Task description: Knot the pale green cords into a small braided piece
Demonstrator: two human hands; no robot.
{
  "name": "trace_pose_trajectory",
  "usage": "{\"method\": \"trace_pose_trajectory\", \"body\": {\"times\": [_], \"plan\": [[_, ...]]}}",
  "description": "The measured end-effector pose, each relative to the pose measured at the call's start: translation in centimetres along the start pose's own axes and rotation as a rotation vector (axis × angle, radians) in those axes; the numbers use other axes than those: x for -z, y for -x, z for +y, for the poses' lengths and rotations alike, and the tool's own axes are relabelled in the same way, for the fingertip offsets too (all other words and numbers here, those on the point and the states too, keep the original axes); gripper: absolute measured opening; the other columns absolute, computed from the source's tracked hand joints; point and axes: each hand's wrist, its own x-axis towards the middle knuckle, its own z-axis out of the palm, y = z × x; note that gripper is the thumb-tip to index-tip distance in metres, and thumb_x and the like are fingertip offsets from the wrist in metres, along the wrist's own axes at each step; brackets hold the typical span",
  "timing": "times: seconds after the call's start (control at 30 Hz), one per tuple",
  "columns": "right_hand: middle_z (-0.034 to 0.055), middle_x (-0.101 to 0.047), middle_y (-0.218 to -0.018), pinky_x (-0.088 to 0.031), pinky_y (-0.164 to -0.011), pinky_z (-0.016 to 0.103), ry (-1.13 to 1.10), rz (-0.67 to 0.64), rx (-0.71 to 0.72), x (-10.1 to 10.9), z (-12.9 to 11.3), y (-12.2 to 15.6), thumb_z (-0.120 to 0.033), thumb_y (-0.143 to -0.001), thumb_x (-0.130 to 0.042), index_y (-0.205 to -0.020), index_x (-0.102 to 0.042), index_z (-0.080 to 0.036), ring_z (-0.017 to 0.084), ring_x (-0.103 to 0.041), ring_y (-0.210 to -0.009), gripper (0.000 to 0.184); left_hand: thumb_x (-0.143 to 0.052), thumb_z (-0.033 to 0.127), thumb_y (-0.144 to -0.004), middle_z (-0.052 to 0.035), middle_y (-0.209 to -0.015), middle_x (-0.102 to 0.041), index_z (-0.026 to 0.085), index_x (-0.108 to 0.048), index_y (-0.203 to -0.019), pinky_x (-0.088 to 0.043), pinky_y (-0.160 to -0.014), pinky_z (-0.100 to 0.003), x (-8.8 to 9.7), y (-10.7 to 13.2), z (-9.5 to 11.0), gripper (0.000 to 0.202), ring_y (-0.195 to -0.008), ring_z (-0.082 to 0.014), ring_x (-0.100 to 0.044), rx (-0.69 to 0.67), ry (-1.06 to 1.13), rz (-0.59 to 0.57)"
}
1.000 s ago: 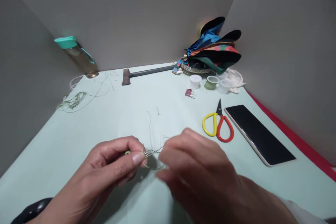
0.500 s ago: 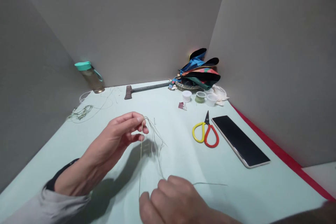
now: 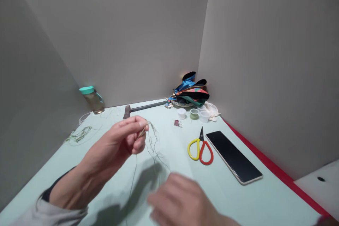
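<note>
Head view: thin olive cords (image 3: 153, 144) dangling from the left grip (image 3: 119, 137), clamped tight; right hand (image 3: 180, 197) blurred, grip unclear

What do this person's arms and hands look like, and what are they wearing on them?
The left hand and right hand are bare, without gloves. A pale grey sleeve ends partway along the left forearm, with a dark band at its edge, perhaps a cuff or strap. The right sleeve is out of view.

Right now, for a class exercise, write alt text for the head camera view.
A left hand pinches thin greenish cords above a pale green table, a blurred right hand below it; red-and-yellow-handled scissors and a phone lie to the right.
</note>
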Motion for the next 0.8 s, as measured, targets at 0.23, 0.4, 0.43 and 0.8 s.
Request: {"method": "trace_pose_trajectory", "body": {"times": [0.23, 0.4, 0.43, 0.8], "plan": [[0.0047, -0.073, -0.117, -0.053, -0.094, 0.031, -0.290, 0.018, -0.448, 5.3, 1.4, -3.5, -0.024, -0.101, -0.060, -0.117, -0.062, -0.021, 0.019, -0.069, -0.110, 0.016, -0.080, 0.044, -0.090, 0.0096, -0.050, -0.039, 0.019, -0.069, -0.079, -0.022, -0.048, -0.019, -1.0, 3.1, -2.8, 0.029, -0.047, -0.0060, -0.021, 0.209, 0.000, -0.064], [0.0024, -0.070, -0.111, -0.048, -0.096, 0.034, -0.665, -0.102, -0.656, 4.8, 1.3, -4.1, -0.033, -0.097, -0.069, -0.109, -0.063, -0.023, 0.021, -0.064, -0.108, 0.017, -0.076, 0.049, -0.094, 0.0095, -0.050, -0.036, 0.020, -0.070, -0.078, -0.020, -0.050, -0.023, -0.4, 3.4, -4.0, 0.033, -0.049, -0.0077, -0.022, 0.239, -0.031, -0.091], [0.0019, -0.068, -0.106, -0.049, -0.093, 0.033, -0.760, -0.125, -0.697, 4.9, 1.4, -4.3, -0.033, -0.095, -0.072, -0.107, -0.063, -0.022, 0.020, -0.064, -0.104, 0.018, -0.077, 0.049, -0.093, 0.0084, -0.054, -0.041, 0.020, -0.071, -0.079, -0.019, -0.050, -0.023, -0.2, 3.4, -4.2, 0.033, -0.050, -0.0074, -0.022, 0.239, -0.033, -0.091], [-0.0047, -0.049, -0.067, -0.030, -0.057, 0.027, -0.729, -0.347, -0.807, 6.5, 4.1, -5.7, -0.030, -0.096, -0.066, -0.076, -0.064, -0.018, 0.011, -0.039, -0.063, 0.023, -0.078, 0.051, -0.092, 0.0077, -0.063, -0.034, 0.022, -0.073, -0.080, -0.019, -0.048, -0.022, 1.0, 2.9, -6.0, 0.032, -0.055, -0.0097, -0.021, 0.233, -0.075, -0.068]]}}
